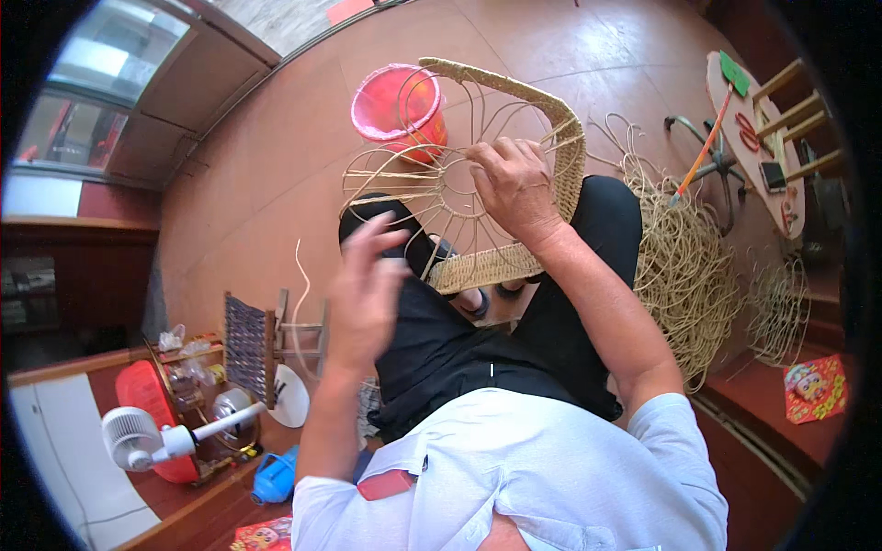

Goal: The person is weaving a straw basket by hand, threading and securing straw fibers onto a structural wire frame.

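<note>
Across my knees rests a partly woven wicker piece (567, 115), with a braided, straw-coloured band around a round fan of thin looped spokes. My right hand (516, 184) is closed over the spokes near their central ring, on the band's inner side. What lies under its fingers is hidden. To the left, my left hand (367, 289) is raised above my left thigh, apart from the weaving and blurred by motion. Its fingers look stretched and spread, and no object shows in them. Several loose spoke ends reach left from the ring toward this hand.
Just beyond the weaving stands a pink-lined red bucket (397, 101). A large heap of rattan strands (684, 275) lies right of my knee, near an orange-handled green swatter (707, 142) and a board (785, 197) bearing red scissors (746, 132). At left are a white fan (138, 439) and a small chair (250, 344).
</note>
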Demonstrator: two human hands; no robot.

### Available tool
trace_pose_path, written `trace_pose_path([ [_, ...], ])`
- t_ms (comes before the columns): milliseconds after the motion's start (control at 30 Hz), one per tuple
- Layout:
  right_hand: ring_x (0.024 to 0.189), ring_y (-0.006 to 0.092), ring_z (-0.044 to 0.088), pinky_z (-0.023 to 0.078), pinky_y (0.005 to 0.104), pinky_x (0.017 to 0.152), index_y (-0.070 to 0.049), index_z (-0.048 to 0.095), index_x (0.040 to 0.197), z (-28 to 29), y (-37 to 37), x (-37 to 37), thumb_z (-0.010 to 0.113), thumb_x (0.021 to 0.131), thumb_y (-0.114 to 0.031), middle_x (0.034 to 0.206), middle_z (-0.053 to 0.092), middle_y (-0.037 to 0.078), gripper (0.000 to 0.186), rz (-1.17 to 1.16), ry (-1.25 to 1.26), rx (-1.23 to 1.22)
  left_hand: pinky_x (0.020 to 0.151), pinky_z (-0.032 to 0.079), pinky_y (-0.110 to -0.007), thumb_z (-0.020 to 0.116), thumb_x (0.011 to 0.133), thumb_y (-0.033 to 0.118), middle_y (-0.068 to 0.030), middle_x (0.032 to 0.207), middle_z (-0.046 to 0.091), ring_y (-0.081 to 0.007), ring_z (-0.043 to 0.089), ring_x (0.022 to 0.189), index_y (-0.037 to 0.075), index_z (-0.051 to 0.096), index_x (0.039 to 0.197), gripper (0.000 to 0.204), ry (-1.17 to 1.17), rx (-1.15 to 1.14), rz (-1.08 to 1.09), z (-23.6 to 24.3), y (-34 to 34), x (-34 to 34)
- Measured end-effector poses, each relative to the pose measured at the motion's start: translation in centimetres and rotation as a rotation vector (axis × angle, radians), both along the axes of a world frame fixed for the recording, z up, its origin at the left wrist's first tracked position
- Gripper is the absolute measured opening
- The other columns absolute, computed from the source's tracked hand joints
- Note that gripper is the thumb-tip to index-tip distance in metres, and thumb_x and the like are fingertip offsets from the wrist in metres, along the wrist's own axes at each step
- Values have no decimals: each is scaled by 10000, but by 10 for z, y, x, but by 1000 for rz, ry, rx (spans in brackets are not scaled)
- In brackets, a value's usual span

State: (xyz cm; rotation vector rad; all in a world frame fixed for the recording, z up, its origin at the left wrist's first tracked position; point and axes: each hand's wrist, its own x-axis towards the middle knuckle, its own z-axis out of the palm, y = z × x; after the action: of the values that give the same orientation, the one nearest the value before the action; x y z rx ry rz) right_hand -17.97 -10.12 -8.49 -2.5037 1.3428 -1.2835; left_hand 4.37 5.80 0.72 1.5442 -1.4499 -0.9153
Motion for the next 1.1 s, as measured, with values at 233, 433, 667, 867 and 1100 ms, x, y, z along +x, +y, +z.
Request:
trace_pose_path([
  [233,946,302,707,511,471,905,-167,729,1114,1,1,2,722,906,-75,943,693,65,227,-18,45,11,800,620,-299,513,1040,-13,-273,1676,469,-135,724,949,69,185,1776,810,445,-44,-2,-78,-79,-80],
  [433,930,300,707,516,477,890,-174,734,1111,2,-1,-5,705,910,-77,924,689,68,225,-21,64,40,640,584,-238,498,992,-49,-287,1701,428,-112,672,805,57,127,1777,874,889,-7,37,-79,-88,-94],
  [667,941,310,711,515,479,910,-164,742,1131,7,-3,-8,688,940,-91,946,704,71,211,40,46,62,703,622,-393,549,1042,26,-272,1487,638,-321,771,855,102,221,1764,797,-39,-152,62,-77,-109,-98],
  [867,963,318,718,508,473,918,-151,733,1150,6,-4,-13,715,955,-118,980,723,72,198,65,34,97,750,591,-566,605,1121,199,-185,1011,797,-434,788,887,143,629,1326,214,-270,-177,151,-82,-91,-80],
  [1100,963,317,711,481,474,914,-160,740,1118,0,-5,-8,753,983,-229,963,716,76,152,80,-29,119,755,598,-473,605,1128,128,-193,936,782,-375,793,824,81,653,1331,215,-154,-287,117,-74,-60,-91],
])
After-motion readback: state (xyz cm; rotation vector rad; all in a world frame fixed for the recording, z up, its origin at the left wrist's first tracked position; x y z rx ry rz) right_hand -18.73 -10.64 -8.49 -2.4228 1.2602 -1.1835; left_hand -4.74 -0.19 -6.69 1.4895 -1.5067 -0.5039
